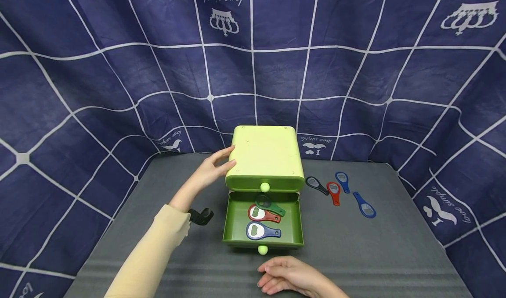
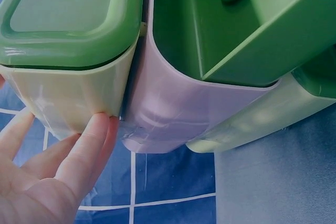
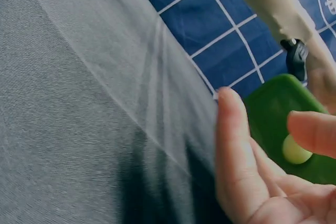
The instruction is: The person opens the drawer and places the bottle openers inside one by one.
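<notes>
A stacked drawer cabinet with a pale yellow-green top stands on the table, and one green drawer below the top tier is pulled out. Inside it lie bottle openers: a green one, a red one and a blue one. My left hand touches the left side of the top tier with extended fingers. Just in front of the open drawer's round knob is my right hand, fingers loosely bent, holding nothing. In the left wrist view, the middle tier is pinkish.
Right of the cabinet, several more bottle openers lie on the grey tabletop: a black one, a red one and two blue ones, the nearer lying apart. A blue checked curtain surrounds the table's back and sides.
</notes>
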The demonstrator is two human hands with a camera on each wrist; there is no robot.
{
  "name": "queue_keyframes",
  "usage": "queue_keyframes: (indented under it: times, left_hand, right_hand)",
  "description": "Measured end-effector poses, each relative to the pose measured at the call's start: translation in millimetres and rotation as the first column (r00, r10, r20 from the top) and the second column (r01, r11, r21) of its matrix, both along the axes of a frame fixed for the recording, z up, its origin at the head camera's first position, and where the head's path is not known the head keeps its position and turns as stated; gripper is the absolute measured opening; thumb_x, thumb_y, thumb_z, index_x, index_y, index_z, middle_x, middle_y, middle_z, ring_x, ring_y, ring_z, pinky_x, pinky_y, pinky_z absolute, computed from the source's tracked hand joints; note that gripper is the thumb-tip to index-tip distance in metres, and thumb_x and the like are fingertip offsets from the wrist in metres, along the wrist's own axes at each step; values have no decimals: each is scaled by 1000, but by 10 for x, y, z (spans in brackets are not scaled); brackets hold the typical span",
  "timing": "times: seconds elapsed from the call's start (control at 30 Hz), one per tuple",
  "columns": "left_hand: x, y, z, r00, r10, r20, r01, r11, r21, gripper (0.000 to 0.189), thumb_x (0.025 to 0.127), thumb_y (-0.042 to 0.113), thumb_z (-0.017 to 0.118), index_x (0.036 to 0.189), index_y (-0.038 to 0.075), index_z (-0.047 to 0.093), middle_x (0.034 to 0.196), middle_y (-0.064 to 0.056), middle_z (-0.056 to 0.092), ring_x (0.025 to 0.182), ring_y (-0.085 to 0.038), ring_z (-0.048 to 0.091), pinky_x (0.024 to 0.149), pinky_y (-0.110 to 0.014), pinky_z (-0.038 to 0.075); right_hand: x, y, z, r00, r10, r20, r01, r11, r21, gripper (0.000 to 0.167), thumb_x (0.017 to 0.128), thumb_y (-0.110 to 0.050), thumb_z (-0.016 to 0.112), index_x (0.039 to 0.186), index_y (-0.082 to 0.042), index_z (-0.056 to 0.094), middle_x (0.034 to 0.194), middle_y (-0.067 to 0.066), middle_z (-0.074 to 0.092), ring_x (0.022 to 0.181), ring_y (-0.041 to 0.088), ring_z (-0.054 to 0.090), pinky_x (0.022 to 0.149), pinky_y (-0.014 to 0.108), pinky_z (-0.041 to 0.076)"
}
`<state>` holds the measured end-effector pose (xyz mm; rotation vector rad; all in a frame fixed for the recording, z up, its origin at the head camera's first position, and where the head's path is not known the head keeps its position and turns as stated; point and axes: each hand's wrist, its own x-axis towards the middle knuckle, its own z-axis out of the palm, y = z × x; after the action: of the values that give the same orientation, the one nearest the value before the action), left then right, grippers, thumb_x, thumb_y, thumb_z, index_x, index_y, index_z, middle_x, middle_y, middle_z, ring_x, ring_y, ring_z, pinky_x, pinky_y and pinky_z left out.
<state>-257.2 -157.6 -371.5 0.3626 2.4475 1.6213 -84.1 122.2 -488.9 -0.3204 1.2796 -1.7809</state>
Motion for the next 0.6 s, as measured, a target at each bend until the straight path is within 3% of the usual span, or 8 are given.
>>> queue_keyframes:
  times: [0.2, 0.6]
  left_hand:
    - [1, 5, 11, 1000, 5, -5, -5, 1000, -5, 62, 100, 33, 59, 155, 22, 34, 156, -16, 37, 141, -33, 41, 104, -50, 48]
    - [-12, 22, -5, 1000, 12, 0, -12, 1000, -13, 62, 99, 35, 60, 154, 25, 35, 155, -13, 39, 140, -31, 42, 104, -49, 49]
  right_hand:
    - [-37, -43, -114, 991, -123, 44, 126, 991, -55, 55, 104, -23, 50, 139, 18, 39, 108, 6, 73, 96, 10, 70, 86, 24, 58]
    - [-52, -118, -168, 978, -187, 91, 197, 973, -120, 52, 106, -25, 47, 140, 14, 41, 107, 2, 72, 98, 9, 69, 89, 23, 56]
